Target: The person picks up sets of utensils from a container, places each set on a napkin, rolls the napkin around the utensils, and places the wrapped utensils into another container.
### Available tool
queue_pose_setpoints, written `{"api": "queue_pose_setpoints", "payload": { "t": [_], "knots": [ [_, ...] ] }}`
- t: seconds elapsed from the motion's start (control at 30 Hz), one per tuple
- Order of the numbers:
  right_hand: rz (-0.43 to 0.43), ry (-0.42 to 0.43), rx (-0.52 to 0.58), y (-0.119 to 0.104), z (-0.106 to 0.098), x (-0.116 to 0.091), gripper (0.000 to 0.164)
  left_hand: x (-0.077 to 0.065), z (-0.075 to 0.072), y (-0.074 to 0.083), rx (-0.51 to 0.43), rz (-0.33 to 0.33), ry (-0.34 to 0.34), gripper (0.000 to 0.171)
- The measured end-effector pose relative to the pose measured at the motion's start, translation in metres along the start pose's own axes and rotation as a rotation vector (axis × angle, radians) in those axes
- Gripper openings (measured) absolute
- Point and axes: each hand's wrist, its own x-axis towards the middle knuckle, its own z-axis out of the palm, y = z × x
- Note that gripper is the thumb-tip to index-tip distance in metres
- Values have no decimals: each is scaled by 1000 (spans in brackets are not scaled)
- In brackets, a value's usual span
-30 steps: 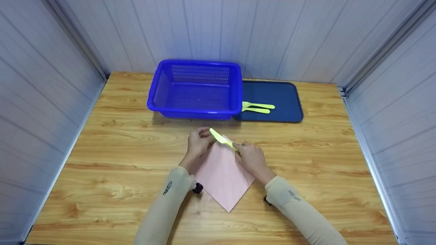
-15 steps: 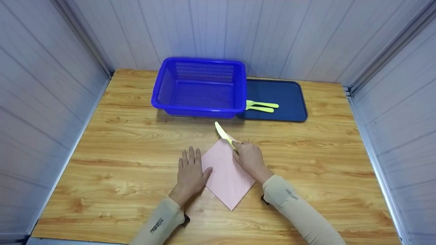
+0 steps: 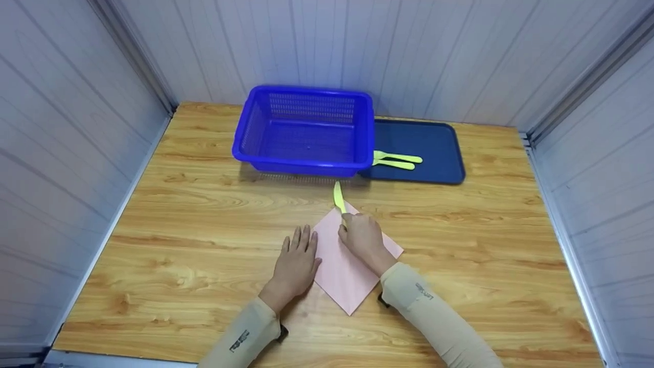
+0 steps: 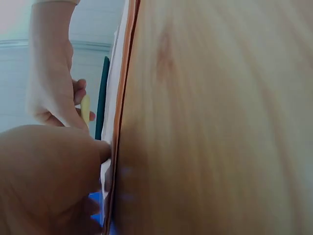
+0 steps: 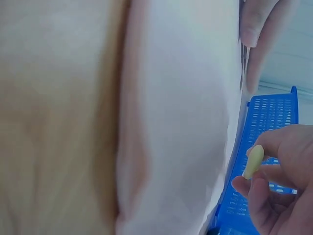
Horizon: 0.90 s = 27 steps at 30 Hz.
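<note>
A pink napkin (image 3: 340, 276) lies flat on the table, turned so one corner points toward me. Over its far part my right hand (image 3: 361, 236) grips a yellow-green plastic knife (image 3: 339, 197) by the handle, the blade pointing away past the far corner. The knife's handle end (image 5: 254, 160) shows between thumb and fingers in the right wrist view. At the napkin's left edge rests my left hand (image 3: 295, 263), palm down with fingers straight. In the left wrist view, its thumb (image 4: 103, 151) touches the napkin's edge.
A blue plastic basket (image 3: 306, 166) stands at the back. Right of it, partly hidden behind its side, lies a dark blue tray (image 3: 439, 153) bearing a yellow-green fork (image 3: 401, 158) and another piece of cutlery (image 3: 396, 164). Panel walls enclose the wooden table (image 3: 168, 245).
My left hand has left the napkin's far corner, come nearer and flattened at its left edge. The right hand has shifted slightly left, and the knife has swung to point straighter away.
</note>
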Motion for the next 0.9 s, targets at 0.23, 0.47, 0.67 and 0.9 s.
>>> {"api": "queue_pose_setpoints", "payload": {
  "t": [0.23, 0.47, 0.67, 0.9],
  "knots": [
    [36, -6, 5, -4, 6, 3, 11, -1, -3, 4, -6, 29, 55, 58],
    [81, -62, 13, -7, 11, 6, 20, -4, -2, 6, -38, 33, 55, 52],
    [111, -69, 38, -10, 15, 11, 21, -5, -1, 6, -80, 51, 51, 53],
    [123, -46, 56, -13, 22, 16, 14, -5, -5, 7, -141, 70, 60, 49]
  ]
}}
